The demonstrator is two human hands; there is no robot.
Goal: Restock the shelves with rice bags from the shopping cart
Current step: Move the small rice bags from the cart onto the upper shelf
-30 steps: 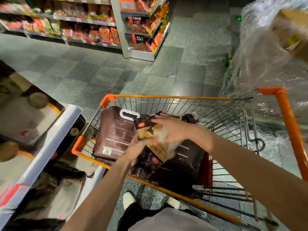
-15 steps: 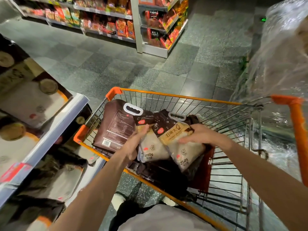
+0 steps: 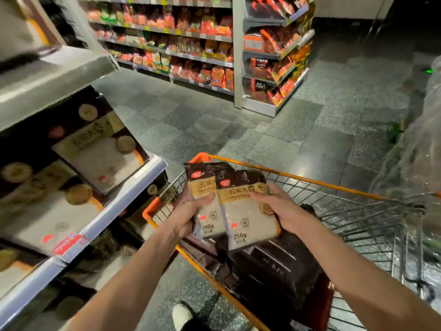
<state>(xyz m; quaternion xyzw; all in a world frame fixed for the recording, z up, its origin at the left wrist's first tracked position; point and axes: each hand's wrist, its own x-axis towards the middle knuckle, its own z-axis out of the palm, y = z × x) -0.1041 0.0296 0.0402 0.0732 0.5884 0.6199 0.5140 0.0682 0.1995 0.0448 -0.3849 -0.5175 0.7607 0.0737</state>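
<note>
The grey tiled floor point(image 3: 214, 130) fills the middle of the view. On the left stands a shelf point(image 3: 114, 209) with a pale front rail, and on it lie large rice bags point(image 3: 100, 158), blurred, with dark tops and a pale lower part. Far shelves point(image 3: 191, 44) across the aisle carry red and orange packets.

An orange-rimmed wire cart point(image 3: 199, 158) stands just beside the shelf, in front of the person. Inside it lie big dark bags point(image 3: 281, 266).

Above the cart, both hands hold up two small rice bags, each marked 250g, upright and side by side. The right bag point(image 3: 248, 220) overlaps the edge of the left bag point(image 3: 205, 211).

The left hand point(image 3: 186, 213) grips the left bag at its left edge: the thumb is pressed on the front, and the other fingers are behind the bag, where I cannot tell how they lie. The right hand point(image 3: 279, 209) grips the right bag at its right side, the fingers close together and curled over the front.

A shoe point(image 3: 182, 314) shows on the floor below, between the arms.
</note>
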